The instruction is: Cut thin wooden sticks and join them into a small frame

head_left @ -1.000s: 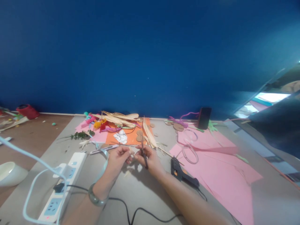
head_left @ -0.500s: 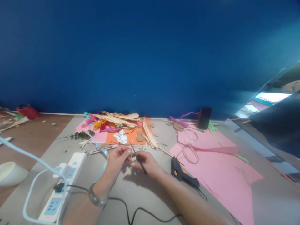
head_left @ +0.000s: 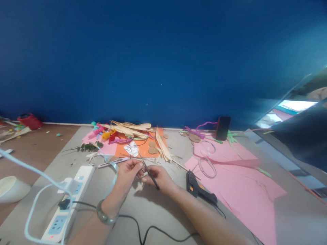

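My left hand, with a jade-like bangle at the wrist, is closed with thumb and forefinger pinched on a small pale piece of dried husk. Part of that piece is hidden by the fingers. Close beside it, my right hand is closed round a slim dark pointed tool that looks like tweezers. The tool slants up and left, its tip near the left thumb. Both hands meet just above the grey tabletop. A pale cutter knife lies behind the left hand.
A black glue gun lies at right beside pink sheets. Dried husks, cork discs and an orange sheet lie behind. At left are a power strip, cables and a white cup. A phone leans against the blue wall.
The dark tool in my right hand has shifted slightly left, its tip a little lower. Both hands stay almost in place.
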A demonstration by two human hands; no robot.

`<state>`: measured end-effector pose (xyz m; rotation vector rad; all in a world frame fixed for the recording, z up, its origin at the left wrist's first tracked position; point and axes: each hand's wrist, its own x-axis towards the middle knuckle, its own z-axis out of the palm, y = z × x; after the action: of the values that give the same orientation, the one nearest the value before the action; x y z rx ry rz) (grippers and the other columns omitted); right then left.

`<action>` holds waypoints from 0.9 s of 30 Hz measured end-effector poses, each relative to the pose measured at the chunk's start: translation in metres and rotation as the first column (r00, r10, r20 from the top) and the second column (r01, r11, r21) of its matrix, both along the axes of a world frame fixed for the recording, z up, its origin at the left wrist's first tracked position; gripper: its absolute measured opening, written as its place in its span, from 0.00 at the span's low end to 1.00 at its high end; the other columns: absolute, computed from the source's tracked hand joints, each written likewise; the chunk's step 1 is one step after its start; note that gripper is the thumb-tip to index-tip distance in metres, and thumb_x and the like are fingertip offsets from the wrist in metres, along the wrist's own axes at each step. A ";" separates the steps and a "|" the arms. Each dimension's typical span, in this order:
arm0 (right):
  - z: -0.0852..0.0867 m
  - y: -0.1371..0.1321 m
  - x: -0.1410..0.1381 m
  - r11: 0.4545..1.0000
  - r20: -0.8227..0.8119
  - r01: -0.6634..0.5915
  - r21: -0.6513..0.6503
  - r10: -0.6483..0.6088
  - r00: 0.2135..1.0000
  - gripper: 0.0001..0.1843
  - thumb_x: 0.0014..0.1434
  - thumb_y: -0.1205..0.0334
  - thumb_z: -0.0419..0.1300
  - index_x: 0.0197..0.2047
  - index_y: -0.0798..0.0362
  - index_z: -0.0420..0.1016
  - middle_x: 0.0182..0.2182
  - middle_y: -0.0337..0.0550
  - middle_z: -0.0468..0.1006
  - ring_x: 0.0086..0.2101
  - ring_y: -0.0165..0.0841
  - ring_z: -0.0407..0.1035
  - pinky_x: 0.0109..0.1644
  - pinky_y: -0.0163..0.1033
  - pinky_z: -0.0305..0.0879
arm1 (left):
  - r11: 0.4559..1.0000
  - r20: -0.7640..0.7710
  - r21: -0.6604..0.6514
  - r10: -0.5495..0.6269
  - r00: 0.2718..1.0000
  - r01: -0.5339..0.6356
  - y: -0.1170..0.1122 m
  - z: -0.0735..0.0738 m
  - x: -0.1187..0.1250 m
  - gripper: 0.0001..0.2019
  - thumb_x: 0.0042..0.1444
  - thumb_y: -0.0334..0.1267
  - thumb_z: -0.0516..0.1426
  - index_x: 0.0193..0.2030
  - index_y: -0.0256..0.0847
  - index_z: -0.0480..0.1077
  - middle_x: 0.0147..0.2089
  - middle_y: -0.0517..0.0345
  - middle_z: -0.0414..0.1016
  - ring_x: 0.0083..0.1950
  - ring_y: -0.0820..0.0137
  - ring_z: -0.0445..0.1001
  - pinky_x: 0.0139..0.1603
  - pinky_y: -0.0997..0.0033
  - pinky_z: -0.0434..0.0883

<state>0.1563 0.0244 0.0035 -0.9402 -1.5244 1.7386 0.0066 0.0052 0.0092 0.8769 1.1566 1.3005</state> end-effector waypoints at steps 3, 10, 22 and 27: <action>-0.003 0.001 0.000 1.000 -0.005 -0.005 -0.012 0.005 1.000 0.22 0.36 0.50 0.72 0.30 0.57 0.75 0.22 0.35 0.67 0.23 0.25 0.57 0.29 0.33 0.55 | 1.000 -0.002 0.004 -0.001 1.000 0.001 0.000 0.000 0.000 0.10 0.47 0.41 0.62 0.26 0.35 0.71 0.19 0.61 0.71 0.21 0.76 0.67 0.25 0.77 0.66; 0.002 -0.001 0.000 0.999 0.025 0.020 -0.041 -0.019 1.000 0.21 0.37 0.51 0.72 0.29 0.58 0.74 0.18 0.33 0.66 0.19 0.23 0.55 0.24 0.31 0.52 | 1.000 -0.015 -0.003 0.011 1.000 -0.011 -0.001 0.003 0.000 0.10 0.46 0.41 0.63 0.28 0.35 0.71 0.19 0.61 0.71 0.21 0.76 0.68 0.24 0.77 0.66; 0.003 0.005 0.006 0.951 -0.109 0.310 -0.014 -0.310 0.944 0.24 0.41 0.55 0.70 0.40 0.55 0.70 0.23 0.36 0.72 0.23 0.26 0.64 0.26 0.32 0.59 | 0.994 0.005 -0.107 -0.037 0.999 0.037 0.002 -0.013 0.003 0.14 0.41 0.40 0.65 0.33 0.36 0.69 0.20 0.64 0.70 0.19 0.77 0.67 0.21 0.78 0.64; 0.004 0.004 0.007 0.947 -0.125 0.319 -0.031 -0.320 0.939 0.23 0.44 0.56 0.69 0.42 0.54 0.69 0.25 0.37 0.72 0.24 0.27 0.65 0.28 0.34 0.61 | 0.991 -0.016 -0.075 -0.109 0.994 0.107 0.001 -0.014 0.004 0.20 0.42 0.40 0.65 0.42 0.36 0.68 0.23 0.64 0.71 0.18 0.77 0.67 0.21 0.78 0.64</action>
<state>0.1632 0.0283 0.0080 -0.9991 -1.2056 1.5414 0.0107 0.0061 -0.0047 0.8874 1.1503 1.1560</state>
